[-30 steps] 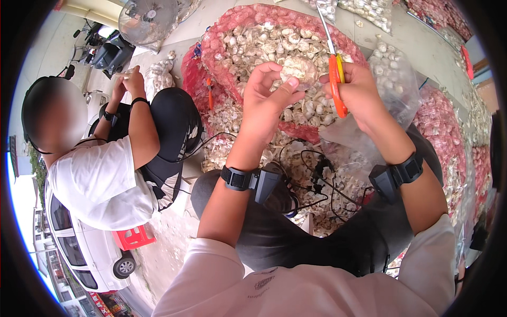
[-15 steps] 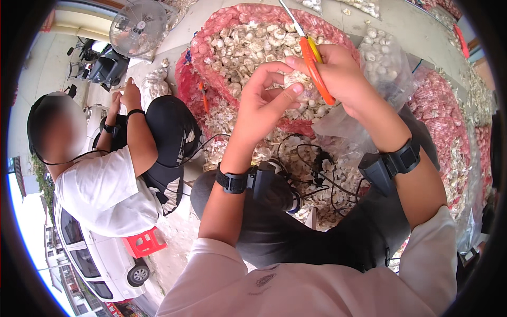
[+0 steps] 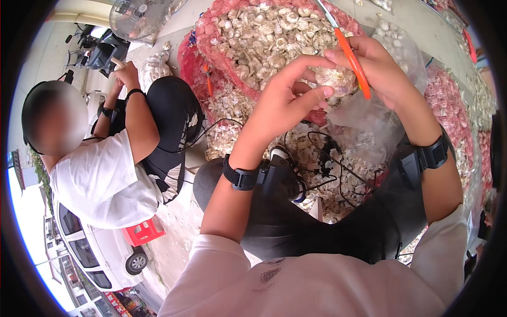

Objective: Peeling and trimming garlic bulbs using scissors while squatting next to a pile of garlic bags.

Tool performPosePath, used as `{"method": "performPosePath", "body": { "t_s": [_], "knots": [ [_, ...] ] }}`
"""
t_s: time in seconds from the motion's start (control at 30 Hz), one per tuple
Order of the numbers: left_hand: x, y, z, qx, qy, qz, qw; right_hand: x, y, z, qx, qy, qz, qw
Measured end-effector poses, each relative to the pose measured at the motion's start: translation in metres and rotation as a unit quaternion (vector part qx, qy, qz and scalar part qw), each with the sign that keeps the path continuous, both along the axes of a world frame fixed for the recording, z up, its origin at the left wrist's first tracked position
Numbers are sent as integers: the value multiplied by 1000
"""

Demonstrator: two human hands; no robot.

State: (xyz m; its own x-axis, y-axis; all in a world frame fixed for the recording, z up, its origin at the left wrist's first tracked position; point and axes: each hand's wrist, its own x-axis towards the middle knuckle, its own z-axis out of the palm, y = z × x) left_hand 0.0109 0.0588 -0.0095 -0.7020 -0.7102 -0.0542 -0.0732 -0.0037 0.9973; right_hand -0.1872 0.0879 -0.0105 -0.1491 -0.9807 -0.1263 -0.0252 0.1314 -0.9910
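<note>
My left hand (image 3: 288,98) pinches a white garlic bulb (image 3: 335,78) between thumb and fingers. My right hand (image 3: 383,71) grips orange-handled scissors (image 3: 348,50), whose blades point up and away, right beside the bulb. Both hands are raised over a red mesh sack of garlic (image 3: 264,37) in front of my knees. Black bands sit on both wrists.
A person in a white shirt and black trousers (image 3: 116,158) crouches at my left, hands up near a fan (image 3: 138,16). A clear plastic bag (image 3: 372,121) hangs below my right hand. Garlic skins and black cables (image 3: 322,158) litter the ground. More red sacks (image 3: 449,105) lie right.
Both hands have drawn closer to me with the bulb and scissors, and the view has tilted slightly. The person at my left has kept the same crouch.
</note>
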Motion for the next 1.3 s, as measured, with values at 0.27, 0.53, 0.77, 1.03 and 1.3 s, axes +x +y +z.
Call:
{"method": "performPosePath", "body": {
  "t_s": [0.27, 0.53, 0.77, 1.03, 1.3],
  "knots": [
    [-20, 6, -7, -12, -6, -49, 999, -25, 14, -4, 29, 52, 30, 998],
    [-34, 7, -8, -46, 2, -24, 999, -35, 17, 0, 10, 14, -14, 1000],
    [-43, 5, -14, -122, 6, 9, 992, -44, 23, 0, 62, -58, -42, 996],
    [-40, -3, -11, -305, -10, 42, 952, -35, 18, 8, 22, -239, -101, 965],
    [-32, -4, 4, -306, -29, 67, 949, -18, 1, 4, 34, -277, -93, 956]
  ]
}}
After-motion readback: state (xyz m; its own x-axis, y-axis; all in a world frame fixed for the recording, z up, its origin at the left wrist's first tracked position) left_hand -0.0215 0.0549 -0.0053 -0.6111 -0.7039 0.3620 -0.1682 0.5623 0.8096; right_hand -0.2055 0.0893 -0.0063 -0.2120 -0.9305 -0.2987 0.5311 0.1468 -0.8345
